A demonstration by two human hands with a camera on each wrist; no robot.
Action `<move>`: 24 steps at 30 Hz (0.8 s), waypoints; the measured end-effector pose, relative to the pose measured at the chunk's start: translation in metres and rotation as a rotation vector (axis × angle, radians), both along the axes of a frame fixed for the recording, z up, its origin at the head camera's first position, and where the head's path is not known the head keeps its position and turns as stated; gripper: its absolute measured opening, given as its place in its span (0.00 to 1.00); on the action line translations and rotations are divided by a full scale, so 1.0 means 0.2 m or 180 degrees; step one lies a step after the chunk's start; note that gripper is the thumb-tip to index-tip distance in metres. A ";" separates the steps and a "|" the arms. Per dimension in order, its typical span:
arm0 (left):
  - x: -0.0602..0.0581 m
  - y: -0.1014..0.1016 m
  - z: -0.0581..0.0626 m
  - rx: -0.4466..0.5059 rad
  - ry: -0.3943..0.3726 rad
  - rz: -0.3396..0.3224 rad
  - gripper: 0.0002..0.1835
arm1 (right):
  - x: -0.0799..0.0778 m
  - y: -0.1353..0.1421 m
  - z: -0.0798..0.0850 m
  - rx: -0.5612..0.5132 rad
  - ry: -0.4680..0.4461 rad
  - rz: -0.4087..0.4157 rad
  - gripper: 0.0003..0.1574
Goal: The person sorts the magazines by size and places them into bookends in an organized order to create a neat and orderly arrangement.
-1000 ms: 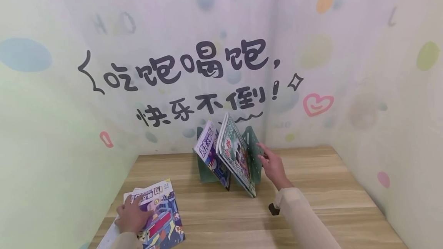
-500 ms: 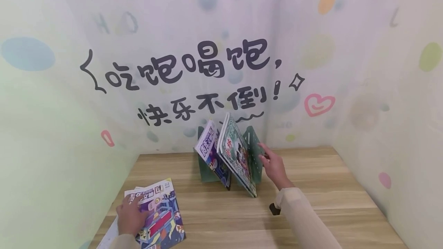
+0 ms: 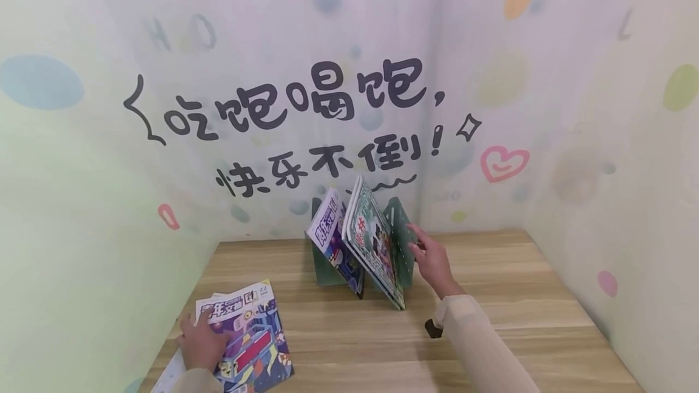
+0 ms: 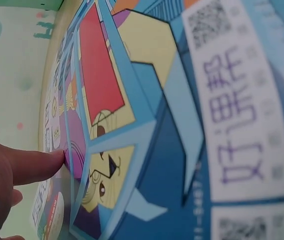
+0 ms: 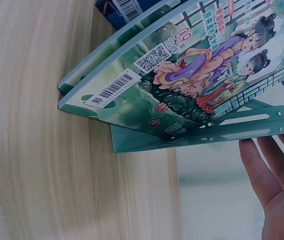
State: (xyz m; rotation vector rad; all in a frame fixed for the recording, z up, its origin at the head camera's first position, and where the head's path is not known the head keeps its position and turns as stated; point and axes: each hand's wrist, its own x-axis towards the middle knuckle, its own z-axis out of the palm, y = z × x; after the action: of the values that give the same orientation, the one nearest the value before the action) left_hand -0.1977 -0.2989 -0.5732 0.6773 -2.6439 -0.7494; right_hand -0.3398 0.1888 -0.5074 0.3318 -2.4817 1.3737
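My left hand (image 3: 202,344) rests on a purple-blue magazine (image 3: 256,338) lying at the front left, over the left part of its cover. Its thumb (image 4: 42,165) is stretched out and touches the cover in the left wrist view. My right hand (image 3: 434,262) is at the right end of a green metal bookend (image 3: 403,247), fingertips right at the outside of its perforated panel. Within the bookend lean green magazines (image 3: 377,241) with two illustrated figures on the front cover. To their left tilts another purple magazine (image 3: 335,241).
More paper (image 3: 172,372) shows from under the left magazine. The wooden table (image 3: 355,350) meets a patterned wall (image 3: 349,29) at the back, with side walls left and right. A small black object (image 3: 433,328) is at the right sleeve's cuff.
My left hand has slid slightly left over the magazine, showing more of the cover's title. My right hand stays at the bookend, and the standing magazines have not moved.
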 end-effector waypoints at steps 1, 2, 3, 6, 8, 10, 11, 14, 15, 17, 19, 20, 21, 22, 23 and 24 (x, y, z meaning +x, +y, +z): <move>0.00 0.00 0.00 0.0041 -0.0002 0.0009 0.42 | 0.00 0.00 0.00 0.0000 0.0003 0.0003 0.29; 0.00 0.00 0.00 0.0081 0.0005 0.0009 0.43 | 0.00 0.00 0.00 0.0002 0.0002 0.0008 0.29; 0.00 0.00 0.00 0.0116 0.0011 0.0011 0.43 | 0.00 0.00 0.00 -0.0001 -0.0004 0.0000 0.29; 0.01 0.00 0.00 0.0199 0.0020 0.0000 0.43 | 0.00 0.00 0.00 0.0011 -0.0022 -0.0017 0.30; 0.01 -0.01 0.00 0.0231 0.0001 -0.0019 0.43 | 0.00 0.00 0.00 0.0018 -0.0028 -0.0022 0.30; 0.01 -0.01 0.01 0.0211 -0.0052 -0.0050 0.43 | -0.01 0.00 0.00 0.0016 -0.0031 -0.0021 0.29; 0.01 -0.01 0.01 0.0190 -0.0087 -0.0074 0.42 | -0.01 0.00 0.00 0.0009 -0.0034 -0.0017 0.29; 0.01 -0.01 0.02 0.0114 -0.0162 -0.0143 0.41 | -0.01 0.00 0.00 -0.0016 -0.0050 0.0001 0.29; 0.01 -0.02 0.02 0.0097 -0.0175 -0.0162 0.40 | -0.01 0.00 0.00 -0.0021 -0.0058 -0.0003 0.29; 0.01 -0.02 0.02 0.0097 -0.0192 -0.0191 0.40 | -0.01 0.00 0.00 -0.0032 -0.0073 -0.0003 0.29; 0.01 -0.02 0.02 0.0118 -0.0192 -0.0223 0.39 | 0.00 0.00 -0.01 -0.0021 -0.0060 -0.0003 0.29; 0.00 -0.02 0.02 0.0116 -0.0185 -0.0224 0.39 | 0.00 0.00 -0.01 -0.0017 -0.0059 -0.0007 0.29; 0.00 -0.01 0.02 0.0115 -0.0176 -0.0222 0.39 | 0.00 0.00 -0.01 -0.0013 -0.0056 -0.0010 0.29; 0.00 -0.01 0.02 0.0108 -0.0152 -0.0216 0.39 | 0.00 0.00 -0.01 -0.0019 -0.0058 -0.0006 0.29; 0.00 -0.01 0.02 0.0102 -0.0143 -0.0215 0.39 | 0.00 0.00 -0.01 -0.0024 -0.0059 0.0002 0.29; 0.00 -0.01 0.02 0.0098 -0.0130 -0.0214 0.38 | 0.00 0.00 0.00 -0.0026 -0.0058 0.0005 0.29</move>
State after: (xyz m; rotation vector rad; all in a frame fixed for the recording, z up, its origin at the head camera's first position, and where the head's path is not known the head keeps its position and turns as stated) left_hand -0.1971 -0.3003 -0.5700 0.6209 -2.7092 -0.8045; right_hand -0.3401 0.1891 -0.5083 0.3211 -2.4905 1.3933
